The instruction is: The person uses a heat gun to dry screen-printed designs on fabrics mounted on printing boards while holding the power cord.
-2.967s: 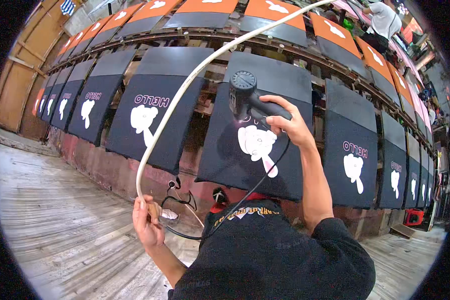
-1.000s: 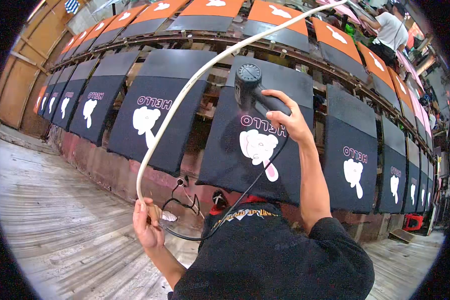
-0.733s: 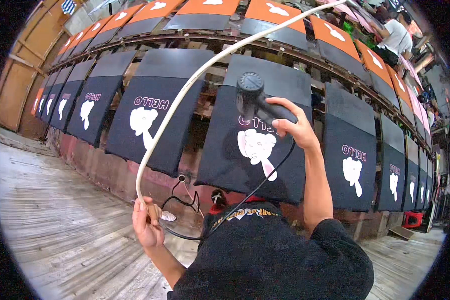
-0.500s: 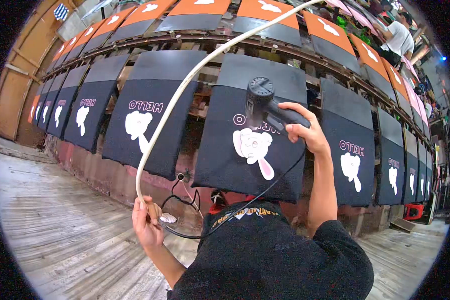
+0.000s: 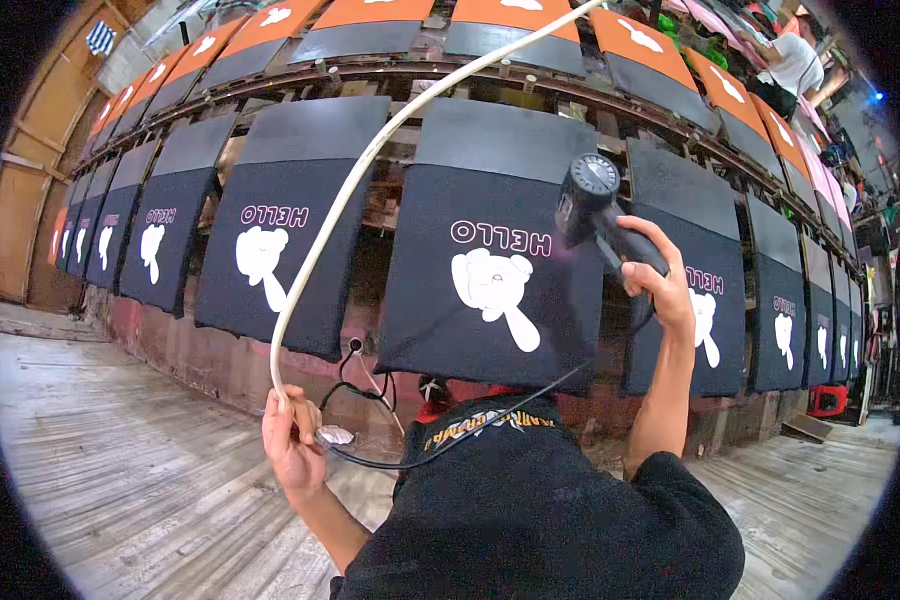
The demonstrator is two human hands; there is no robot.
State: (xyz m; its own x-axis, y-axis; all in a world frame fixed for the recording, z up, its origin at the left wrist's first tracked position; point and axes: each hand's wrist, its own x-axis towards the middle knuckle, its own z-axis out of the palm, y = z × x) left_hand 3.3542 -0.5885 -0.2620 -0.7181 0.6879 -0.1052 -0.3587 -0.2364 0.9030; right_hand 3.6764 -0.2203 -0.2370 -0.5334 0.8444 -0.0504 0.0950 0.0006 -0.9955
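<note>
My right hand (image 5: 665, 285) is wrapped around the handle of a black hair dryer (image 5: 592, 200), raised over the right side of the middle black fabric panel (image 5: 440, 340). On that panel are a pink-outlined HELLO (image 5: 500, 238), upside down from my side, and a white bear-like print (image 5: 492, 285) with faint face marks. Low on the left, my left hand (image 5: 295, 445) is closed around the lower end of a white hose-like cable (image 5: 348, 190), which arches up across the view. A black cord (image 5: 450, 458) runs from near my left hand toward the dryer.
More black panels with the same print (image 5: 260, 255) lie in a row on both sides. Behind a metal rail (image 5: 370, 72) stand orange panels (image 5: 365, 12) with white shapes. A person in a white top (image 5: 795, 65) is at the far right. A red stool (image 5: 827, 400) stands near the floor.
My right hand has moved the dryer rightward, off the lettering, so HELLO shows whole. The bear's pink ear and face lines look paler now. My left hand stays on the cable.
</note>
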